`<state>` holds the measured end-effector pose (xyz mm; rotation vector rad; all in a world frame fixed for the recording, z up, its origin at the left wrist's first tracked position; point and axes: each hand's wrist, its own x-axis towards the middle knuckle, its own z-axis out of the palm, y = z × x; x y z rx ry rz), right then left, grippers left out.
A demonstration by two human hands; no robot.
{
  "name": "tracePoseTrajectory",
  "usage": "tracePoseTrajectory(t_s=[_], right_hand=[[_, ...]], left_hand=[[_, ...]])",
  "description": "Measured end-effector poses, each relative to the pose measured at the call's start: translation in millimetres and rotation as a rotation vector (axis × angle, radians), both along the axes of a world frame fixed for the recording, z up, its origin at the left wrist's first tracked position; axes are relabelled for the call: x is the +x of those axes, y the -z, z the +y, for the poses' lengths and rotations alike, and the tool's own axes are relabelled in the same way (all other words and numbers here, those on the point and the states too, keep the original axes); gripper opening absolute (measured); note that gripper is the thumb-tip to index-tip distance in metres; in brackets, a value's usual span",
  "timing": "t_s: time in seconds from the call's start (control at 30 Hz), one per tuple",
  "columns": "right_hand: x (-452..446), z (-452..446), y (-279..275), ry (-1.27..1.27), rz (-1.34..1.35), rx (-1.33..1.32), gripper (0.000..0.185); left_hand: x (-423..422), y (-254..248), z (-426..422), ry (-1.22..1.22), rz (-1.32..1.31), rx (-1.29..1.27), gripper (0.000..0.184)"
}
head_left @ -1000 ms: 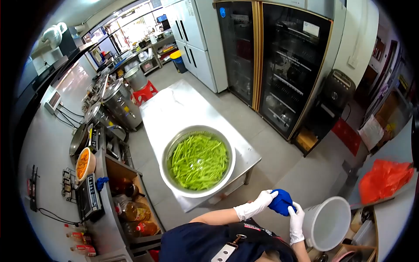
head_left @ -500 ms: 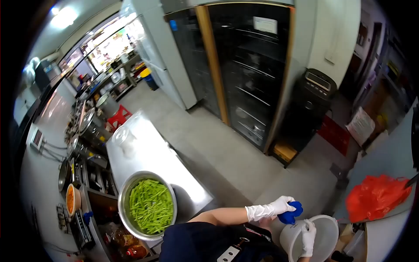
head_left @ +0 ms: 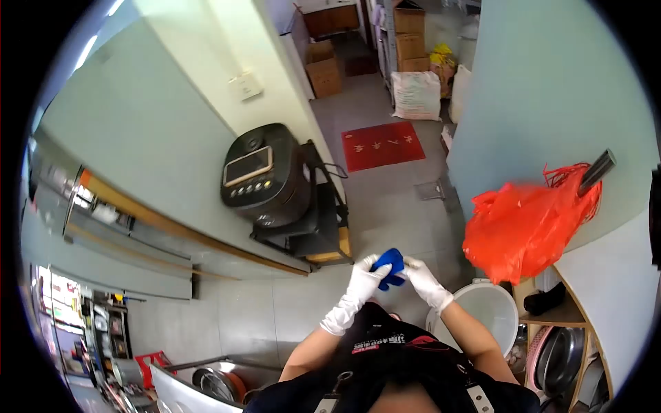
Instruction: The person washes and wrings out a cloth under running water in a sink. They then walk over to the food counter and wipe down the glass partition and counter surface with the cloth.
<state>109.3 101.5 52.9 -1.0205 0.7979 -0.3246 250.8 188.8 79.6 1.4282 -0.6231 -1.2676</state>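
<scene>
A crumpled blue cloth [head_left: 392, 267] is held up in front of my body. My left hand [head_left: 361, 283], in a white glove, is closed around its left side. From the other side my right hand [head_left: 425, 283], also gloved in white, pinches the cloth's right edge. Below and to the right of my right forearm stands a large white bucket [head_left: 508, 310], partly hidden by that arm. Little of the bucket's inside can be made out.
A black rice cooker [head_left: 265, 182] sits on a dark stand to the left. Red plastic bags [head_left: 513, 230] hang from a bar at right, above a shelf with pans [head_left: 559, 365]. Ahead are a red floor mat [head_left: 383, 146], a white sack [head_left: 416, 95] and cardboard boxes [head_left: 323, 69].
My view has swung right, taking the steel bowl of green vegetables out of sight. My right hand has left the bucket's rim and joined my left hand at the blue cloth.
</scene>
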Motion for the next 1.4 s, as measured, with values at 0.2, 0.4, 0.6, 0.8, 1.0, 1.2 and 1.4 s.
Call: tracePoseTrajectory(t_s=[0.2,0.4,0.6,0.8,1.0,1.2,1.4], right_hand=[[81.7,-153.0,11.1,0.198,-0.193,-0.116,0.049],[133.8,-315.0,17.5,0.392,-0.321,0.124,0.042],[158.3,-451.9,47.4,0.571,-0.23,0.497,0.039],[245.8,-581.8,12.2,0.529,-0.434,0.553,0.04],[328.8,-732.3,36.8,0.131,0.028,0.025,0.042],[466.3,-832.4,9.5,-0.348,0.567,-0.865,0.054],[629.7,-918.2,25.8,-0.13,0.23,-0.89,0.046]], left_hand=[[70.5,21.9,-171.0,-0.086,0.01,-0.21,0.03],[138.3,5.0,-336.9,-0.147,0.174,-0.17,0.035],[186.1,19.8,-483.8,-0.083,0.21,-0.142,0.034],[233.0,42.2,-624.8,-0.001,0.071,-0.126,0.029],[311.9,40.3,-717.7,-0.176,0.061,0.005,0.024],[427.4,52.2,-773.6,-0.563,0.046,-0.1,0.023],[564.3,60.3,-832.2,-0.501,0.135,0.122,0.03]])
